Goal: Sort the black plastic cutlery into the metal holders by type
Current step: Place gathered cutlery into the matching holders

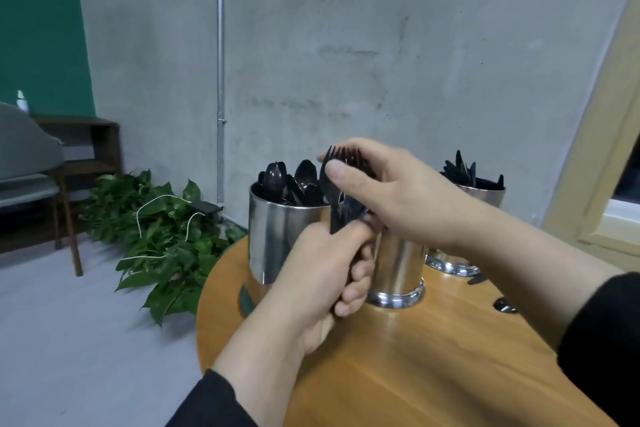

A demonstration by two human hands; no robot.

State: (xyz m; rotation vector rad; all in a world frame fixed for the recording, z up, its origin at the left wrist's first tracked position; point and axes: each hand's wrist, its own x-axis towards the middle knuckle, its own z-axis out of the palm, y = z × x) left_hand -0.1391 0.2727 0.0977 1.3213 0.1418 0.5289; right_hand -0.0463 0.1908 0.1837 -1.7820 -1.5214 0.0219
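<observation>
Left hand (322, 274) fist-wrapped around the handles of a bundle of glossy black plastic forks (341, 191), held upright over the near-left part of the table. Right hand (391, 191) comes in from the right, thumb and fingers pinching the tined heads at the top of the same bundle. Black sleeves on both forearms.

Directly behind the hands: a polished cylindrical metal holder with a flared base (398, 274), mostly hidden by the hands, contents not visible. Just left of it, a taller shiny metal holder (273, 239) packed with black plastic spoons (294, 182), rounded bowls up. Far right, a third metal holder (481, 194) filled with slim, pointed black knives (467, 172), blades up; its lower part is hidden by the right forearm.

All three stand on a round wooden table with a smooth, warm-toned, lightly reflective top (433, 357). Two small black pieces (505, 306) lie on the table at the right, near the right sleeve; type not clear.

Beyond: rough grey concrete wall (346, 45) with a vertical metal conduit (220, 80), leafy green plant (166, 239) on the floor with a white cable (152, 208) across it, grey chair (31, 163) far left.
</observation>
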